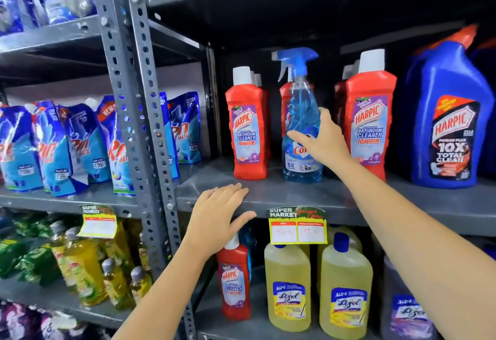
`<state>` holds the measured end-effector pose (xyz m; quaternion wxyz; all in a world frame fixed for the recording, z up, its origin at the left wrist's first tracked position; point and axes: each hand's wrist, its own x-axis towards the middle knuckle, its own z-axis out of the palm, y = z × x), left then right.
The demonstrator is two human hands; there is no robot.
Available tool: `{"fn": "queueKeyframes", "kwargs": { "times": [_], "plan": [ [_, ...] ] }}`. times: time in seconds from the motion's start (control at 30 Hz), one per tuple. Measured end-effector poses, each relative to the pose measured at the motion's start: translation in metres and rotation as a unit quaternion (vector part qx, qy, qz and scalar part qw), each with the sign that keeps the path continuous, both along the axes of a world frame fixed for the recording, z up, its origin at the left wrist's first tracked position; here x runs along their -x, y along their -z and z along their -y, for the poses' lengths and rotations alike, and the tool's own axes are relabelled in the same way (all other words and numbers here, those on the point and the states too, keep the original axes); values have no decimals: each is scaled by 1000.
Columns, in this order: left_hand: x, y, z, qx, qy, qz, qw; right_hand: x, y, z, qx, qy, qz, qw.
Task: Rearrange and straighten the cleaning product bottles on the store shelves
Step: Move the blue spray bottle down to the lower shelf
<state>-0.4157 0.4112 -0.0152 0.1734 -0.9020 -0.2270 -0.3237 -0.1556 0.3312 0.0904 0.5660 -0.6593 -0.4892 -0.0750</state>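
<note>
A clear blue Colin spray bottle, its label partly reading "5X", stands upright on the grey metal shelf, blue trigger head pointing left. The person's right hand wraps loosely around its middle, fingers spread against the label. Red Harpic "Bathroom Cleaner 10X" bottles flank it; a blue Harpic "10X Total Clean" bottle stands far right. The left hand rests flat and open on the shelf's near edge, beside a "Super Market" price tag.
</note>
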Motion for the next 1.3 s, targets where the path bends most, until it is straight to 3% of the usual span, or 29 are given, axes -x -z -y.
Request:
{"fn": "queueKeyframes", "kwargs": {
  "times": [0.37,0.63,0.83,1.0,1.13,1.23,1.3],
  "plan": [
    [-1,6,0,-18,14,32,999,3,-5,10,29,-27,-29,999],
    [-1,7,3,-5,32,49,998,40,2,40,-30,-18,41,999],
    [9,28,10,23,94,88,991,89,13,97,-122,-134,-42,982],
    [28,83,17,70,113,109,985,128,56,128,-98,-179,-65,977],
    [50,154,18,137,93,55,985,145,121,123,-40,-170,-87,981],
    [62,208,17,204,56,-53,976,150,176,114,3,-148,-114,982],
    [67,237,13,276,33,-143,950,149,214,108,35,-152,-137,978]
  ]
}}
